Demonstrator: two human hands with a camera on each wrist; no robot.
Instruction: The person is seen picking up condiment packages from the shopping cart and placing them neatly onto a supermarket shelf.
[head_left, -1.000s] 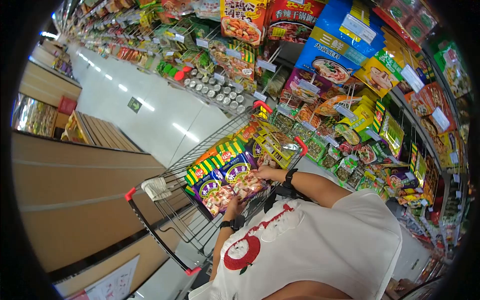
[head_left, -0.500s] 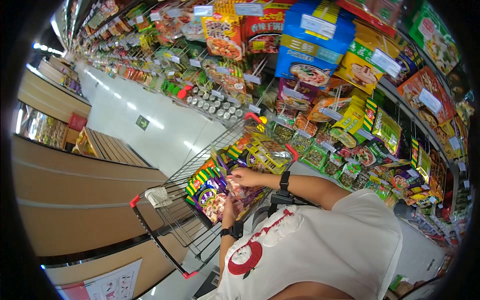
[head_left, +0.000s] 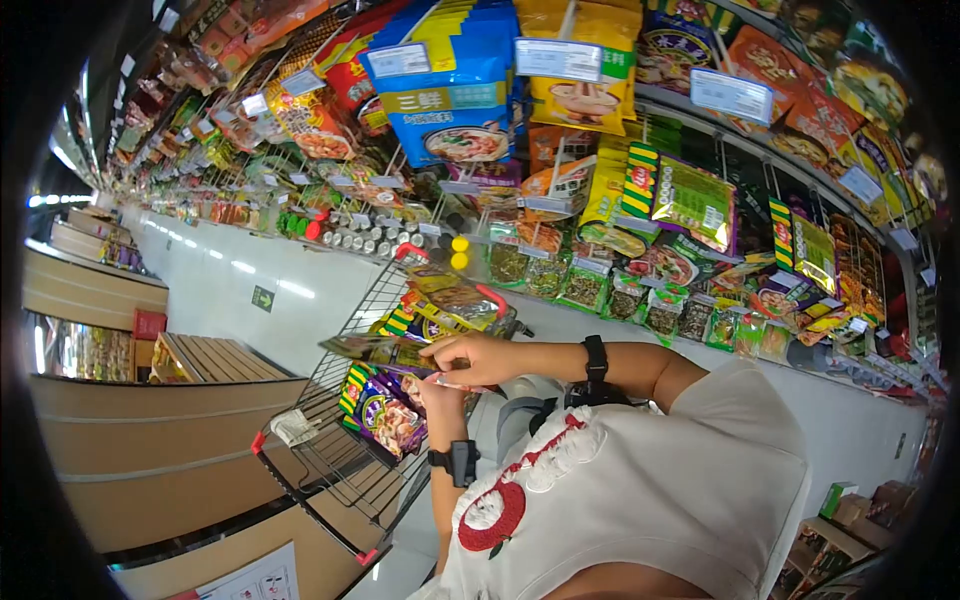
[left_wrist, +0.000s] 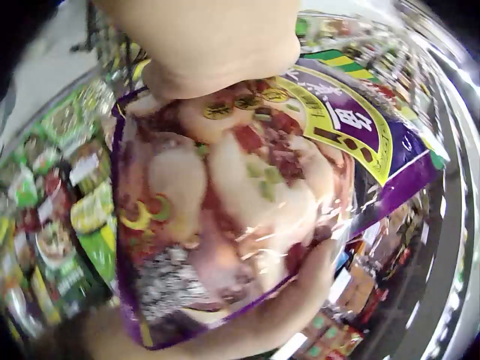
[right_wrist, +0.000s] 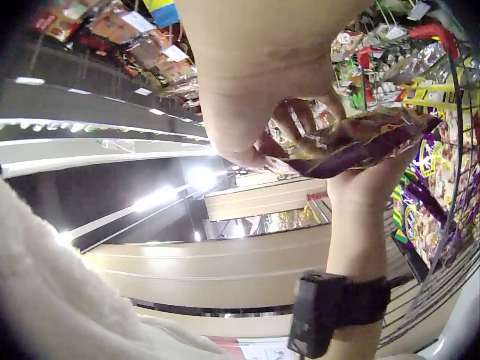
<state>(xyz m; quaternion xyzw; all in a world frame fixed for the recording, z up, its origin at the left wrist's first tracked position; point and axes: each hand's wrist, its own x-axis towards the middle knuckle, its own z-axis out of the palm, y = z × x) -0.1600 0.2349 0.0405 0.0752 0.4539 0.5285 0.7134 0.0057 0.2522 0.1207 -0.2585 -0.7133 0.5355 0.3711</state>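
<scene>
Over the shopping cart [head_left: 318, 440], both hands hold a purple seasoning packet [left_wrist: 262, 180] whose front carries a picture of fish slices. In the head view the packet [head_left: 375, 350] lies nearly flat, its darker back side upward. My right hand [head_left: 470, 360] grips its near edge from above, fingers curled, as the right wrist view shows. From below, my left hand [head_left: 440, 402] holds the same edge close beside the right. Under them a similar purple packet [head_left: 388, 415] with a green-and-yellow striped top lies in the cart.
More packets [head_left: 445, 295] lie toward the cart's red-cornered far end. Shelves along the right hold hanging blue bags [head_left: 445, 110], yellow bags [head_left: 580, 85] and small green packs [head_left: 583, 285]. Brown panelled shelving [head_left: 150, 430] stands left of the cart, with a pale floor aisle [head_left: 215, 265] beyond.
Both hands have lifted one purple packet from the others in the cart and tipped it flat, back side up. The head view has swung toward the right-hand shelves.
</scene>
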